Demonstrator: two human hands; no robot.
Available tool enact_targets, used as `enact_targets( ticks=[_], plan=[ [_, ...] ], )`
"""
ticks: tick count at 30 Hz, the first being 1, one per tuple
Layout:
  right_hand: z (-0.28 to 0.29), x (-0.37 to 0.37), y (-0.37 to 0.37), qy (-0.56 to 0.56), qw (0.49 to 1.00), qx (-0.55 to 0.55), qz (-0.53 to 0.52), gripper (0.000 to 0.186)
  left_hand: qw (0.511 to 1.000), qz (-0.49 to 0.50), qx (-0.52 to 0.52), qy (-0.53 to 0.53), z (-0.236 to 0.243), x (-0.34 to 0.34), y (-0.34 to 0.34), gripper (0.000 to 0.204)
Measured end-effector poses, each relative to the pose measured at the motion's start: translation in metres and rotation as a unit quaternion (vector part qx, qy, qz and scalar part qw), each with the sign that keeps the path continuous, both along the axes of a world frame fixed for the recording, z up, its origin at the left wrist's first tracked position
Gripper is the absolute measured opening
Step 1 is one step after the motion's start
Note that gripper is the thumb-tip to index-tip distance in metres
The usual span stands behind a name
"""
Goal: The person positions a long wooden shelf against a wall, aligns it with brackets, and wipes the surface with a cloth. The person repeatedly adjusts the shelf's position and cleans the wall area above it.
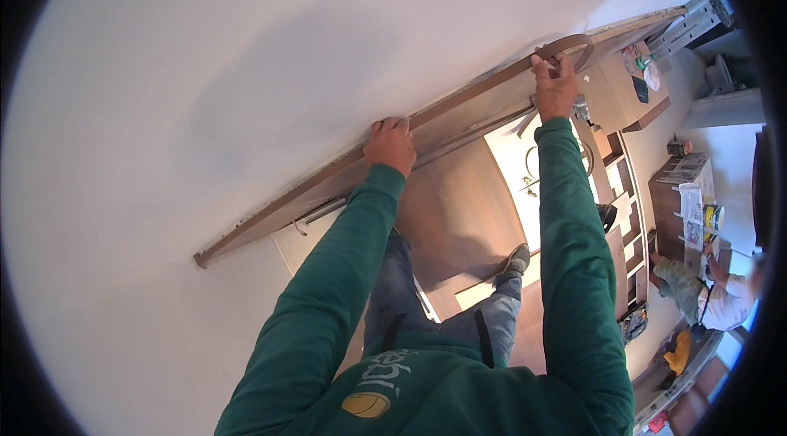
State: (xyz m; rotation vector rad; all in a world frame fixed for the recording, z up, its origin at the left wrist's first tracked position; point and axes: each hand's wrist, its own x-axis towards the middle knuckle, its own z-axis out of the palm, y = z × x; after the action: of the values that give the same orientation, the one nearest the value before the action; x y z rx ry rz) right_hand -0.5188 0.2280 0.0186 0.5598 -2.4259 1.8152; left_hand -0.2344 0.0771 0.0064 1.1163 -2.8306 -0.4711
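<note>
A long brown edging strip [471,93] runs along the upper edge of a long board [479,119], which stretches from lower left to upper right beside a white wall. My left hand [391,146] is closed over that edge, its fingers bent on the strip; the fingertips are partly hidden. Farther right, my right hand [557,85] pinches the same strip between thumb and fingers. Past these fingers the strip's loose end bends back in a loop. Beyond my right hand, the far part of the board's edge looks pale and rough.
Brown panels [459,211] lie below around my feet. A metal ladder [693,22] stands at the far right end. A compartmented wooden frame [631,223] and a cabinet [668,198] with buckets are at right. Another person [725,301] is near the right rim.
</note>
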Motion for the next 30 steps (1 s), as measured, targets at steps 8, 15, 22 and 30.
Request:
enact_targets(
  ticks=[8,15,22,30],
  plan=[
    [-0.036,-0.025,0.004,0.068,0.997,0.01,-0.029,0.027,1.0,0.011,0.006,-0.006,-0.003,-0.01,-0.003,0.033],
    [-0.041,-0.031,0.003,0.062,0.998,0.014,-0.021,0.035,0.998,0.002,-0.053,0.03,-0.013,-0.005,0.001,0.026],
    [-0.015,-0.011,-0.001,-0.074,0.994,-0.076,0.012,0.04,0.983,-0.065,-0.109,0.13,-0.032,0.046,-0.014,0.04],
    [-0.036,-0.027,0.016,-0.003,1.0,-0.015,0.002,0.037,0.993,-0.015,-0.085,0.078,-0.023,0.112,-0.033,0.045]
  ],
)
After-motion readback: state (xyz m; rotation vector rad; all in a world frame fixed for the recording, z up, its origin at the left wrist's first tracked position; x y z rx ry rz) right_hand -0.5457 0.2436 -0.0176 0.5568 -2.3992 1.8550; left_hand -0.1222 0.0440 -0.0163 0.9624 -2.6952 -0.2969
